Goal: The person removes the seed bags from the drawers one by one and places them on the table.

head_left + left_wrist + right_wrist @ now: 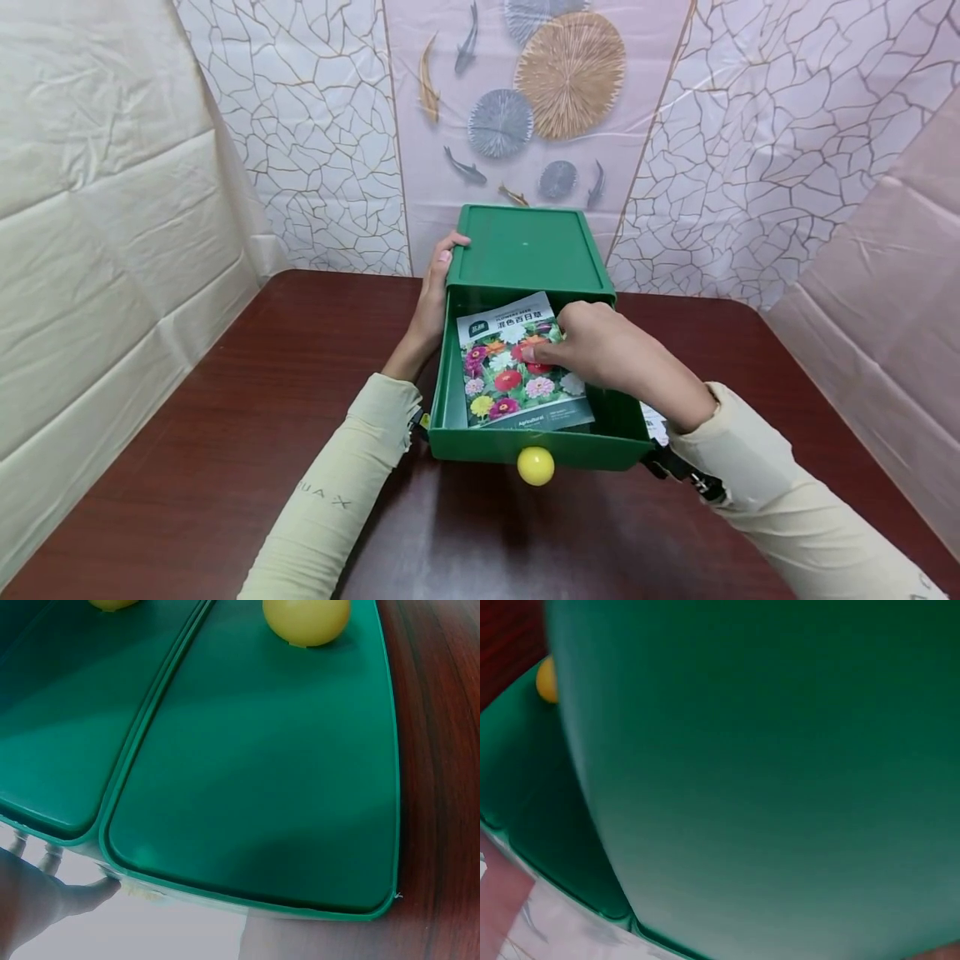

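A green drawer cabinet (525, 247) stands on the table with its top drawer (480, 446) pulled out toward me. A flower seed packet (498, 367) with printed zinnias and Chinese lettering lies slanted inside the drawer. My right hand (603, 346) pinches the packet near its right edge, thumb on the printed face; the other fingers are hidden. Against the cabinet's left side rests my left hand (435, 287), fingertips at the top edge. In the left wrist view that hand (34, 900) touches the side with fingers extended. The right wrist view is mostly green plastic.
The drawer front carries a round yellow knob (536, 466). Other drawer fronts (255, 765) below have yellow knobs too. Partly hidden by the right wrist, a white printed piece (654, 423) shows beside the drawer. A dark wood table (225, 400) meets a patterned cloth backdrop (322, 125).
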Demonstrator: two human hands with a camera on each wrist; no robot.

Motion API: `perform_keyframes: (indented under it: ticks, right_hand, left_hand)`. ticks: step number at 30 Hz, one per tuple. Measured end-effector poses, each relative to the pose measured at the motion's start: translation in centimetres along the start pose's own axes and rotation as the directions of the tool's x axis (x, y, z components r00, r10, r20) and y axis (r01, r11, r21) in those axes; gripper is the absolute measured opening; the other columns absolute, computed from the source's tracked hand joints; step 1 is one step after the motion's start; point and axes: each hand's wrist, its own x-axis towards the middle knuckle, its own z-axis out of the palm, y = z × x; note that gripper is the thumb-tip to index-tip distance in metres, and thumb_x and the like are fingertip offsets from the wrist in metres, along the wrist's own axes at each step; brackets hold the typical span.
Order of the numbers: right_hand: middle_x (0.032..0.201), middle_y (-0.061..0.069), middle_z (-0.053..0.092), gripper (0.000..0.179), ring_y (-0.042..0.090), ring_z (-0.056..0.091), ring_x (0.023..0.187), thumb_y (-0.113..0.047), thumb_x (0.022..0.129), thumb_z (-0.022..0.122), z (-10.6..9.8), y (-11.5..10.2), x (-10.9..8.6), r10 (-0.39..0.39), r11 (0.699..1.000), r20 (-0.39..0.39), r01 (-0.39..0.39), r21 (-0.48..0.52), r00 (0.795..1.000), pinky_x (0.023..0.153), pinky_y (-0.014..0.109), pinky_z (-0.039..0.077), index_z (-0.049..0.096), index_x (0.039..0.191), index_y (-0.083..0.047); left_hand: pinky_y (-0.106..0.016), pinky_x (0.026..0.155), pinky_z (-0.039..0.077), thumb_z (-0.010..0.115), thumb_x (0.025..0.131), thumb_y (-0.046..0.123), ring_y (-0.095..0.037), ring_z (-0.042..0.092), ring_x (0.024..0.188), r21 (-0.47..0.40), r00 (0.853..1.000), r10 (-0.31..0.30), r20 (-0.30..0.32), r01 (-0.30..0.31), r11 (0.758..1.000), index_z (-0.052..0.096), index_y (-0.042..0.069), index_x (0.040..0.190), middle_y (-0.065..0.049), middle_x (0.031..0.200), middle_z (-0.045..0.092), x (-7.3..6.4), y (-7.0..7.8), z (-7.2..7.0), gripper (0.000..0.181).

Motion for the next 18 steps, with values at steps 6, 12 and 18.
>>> perform_keyframes:
  ticks: [6, 12, 18]
  right_hand:
    - [0.055, 0.001, 0.047, 0.041, 0.013, 0.045, 0.047, -0.032, 0.107, 0.064, -0.8, 0.5, 0.0, -0.003, 0.986, 0.053, -0.006, 0.165, 0.999, 0.050, 0.027, 0.040, 0.055, 0.074, -0.009]
    - [0.054, 0.001, 0.051, 0.030, 0.011, 0.045, 0.041, -0.025, 0.111, 0.055, -1.6, 1.4, 0.0, -0.063, 0.929, 0.093, 0.024, 0.370, 0.994, 0.049, 0.026, 0.044, 0.067, 0.103, 0.001]
    - [0.074, 0.004, 0.072, 0.041, 0.008, 0.055, 0.046, -0.025, 0.113, 0.049, -2.3, 2.5, -0.2, -0.048, 0.851, 0.127, -0.026, 0.524, 0.991, 0.048, 0.021, 0.045, 0.060, 0.135, 0.009]
  left_hand:
    - [-0.044, 0.114, 0.029, 0.023, 0.111, 0.028, -0.026, 0.037, 0.140, -0.003, 1.000, 0.014, 0.004, -0.014, 1.000, 0.043, -0.004, 0.143, -0.017, 0.163, 0.034, 0.1, 0.1, 0.1, 0.049]
    - [-0.043, 0.115, 0.028, 0.023, 0.112, 0.026, -0.026, 0.037, 0.140, -0.002, 1.000, 0.022, 0.001, -0.022, 1.000, 0.043, -0.003, 0.142, -0.017, 0.161, 0.035, 0.1, 0.0, 0.0, 0.047]
    - [-0.044, 0.115, 0.028, 0.023, 0.112, 0.026, -0.025, 0.037, 0.140, -0.003, 1.000, 0.021, 0.002, -0.021, 1.000, 0.043, -0.003, 0.143, -0.017, 0.162, 0.034, 0.1, -0.2, 0.1, 0.047]
